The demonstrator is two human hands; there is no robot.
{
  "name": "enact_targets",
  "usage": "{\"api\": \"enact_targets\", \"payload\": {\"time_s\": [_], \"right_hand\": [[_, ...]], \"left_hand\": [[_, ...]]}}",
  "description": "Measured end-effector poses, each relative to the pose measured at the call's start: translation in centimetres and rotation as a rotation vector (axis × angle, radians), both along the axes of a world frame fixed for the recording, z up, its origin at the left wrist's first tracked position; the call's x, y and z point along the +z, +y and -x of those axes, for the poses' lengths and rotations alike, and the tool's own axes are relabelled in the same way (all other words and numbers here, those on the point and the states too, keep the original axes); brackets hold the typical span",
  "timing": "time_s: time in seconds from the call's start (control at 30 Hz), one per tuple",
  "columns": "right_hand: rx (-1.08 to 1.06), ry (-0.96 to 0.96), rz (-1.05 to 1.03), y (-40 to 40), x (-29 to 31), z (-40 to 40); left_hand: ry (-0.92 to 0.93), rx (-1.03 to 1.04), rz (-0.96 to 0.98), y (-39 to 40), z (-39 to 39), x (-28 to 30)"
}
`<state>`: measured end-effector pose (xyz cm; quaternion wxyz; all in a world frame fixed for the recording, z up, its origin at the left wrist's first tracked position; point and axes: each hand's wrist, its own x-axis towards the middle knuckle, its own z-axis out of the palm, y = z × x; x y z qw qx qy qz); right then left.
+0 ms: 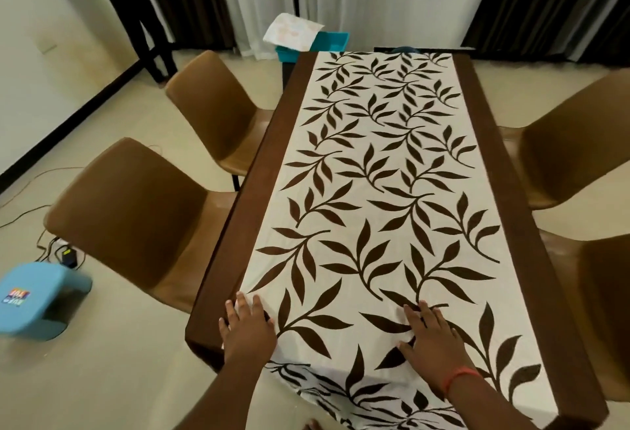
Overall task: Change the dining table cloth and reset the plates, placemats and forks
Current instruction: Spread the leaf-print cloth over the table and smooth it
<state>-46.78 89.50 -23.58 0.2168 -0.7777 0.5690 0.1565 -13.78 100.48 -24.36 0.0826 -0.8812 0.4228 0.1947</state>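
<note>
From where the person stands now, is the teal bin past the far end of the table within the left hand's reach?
Probably not. The left hand rests flat on the cloth at the near end, and the teal bin sits beyond the far end, the table's whole length away. The person would likely have to walk round.

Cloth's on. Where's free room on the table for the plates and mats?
The whole leaf-print cloth beyond the hands is bare, between the brown borders and up to the far edge. Only the near end is taken: left hand on the near-left corner, right hand flat near centre.
</note>
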Motion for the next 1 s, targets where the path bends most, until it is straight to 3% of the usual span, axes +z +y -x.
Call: {"api": "enact_targets", "payload": {"time_s": [0.17, 0.33, 0.5, 1.0], "right_hand": [[-0.139, 0.013, 0.052, -1.0, 1.0, 3.8], [-0.264, 0.058, 0.035, -0.6, 1.3, 9.5], [-0.369, 0.037, -0.009, -0.1, 1.6, 14.5], [-0.099, 0.044, -0.113, 1.5, 1.1, 19.6]], "left_hand": [[0.030, -0.251, 0.108, -3.0, 6.3, 0.5], [0.096, -0.421, 0.032, -5.3, 12.9, 0.7], [0.120, -0.429, -0.078, -6.2, 17.2, 1.1], [0.081, -0.347, -0.092, -6.0, 18.6, 1.0]]}}
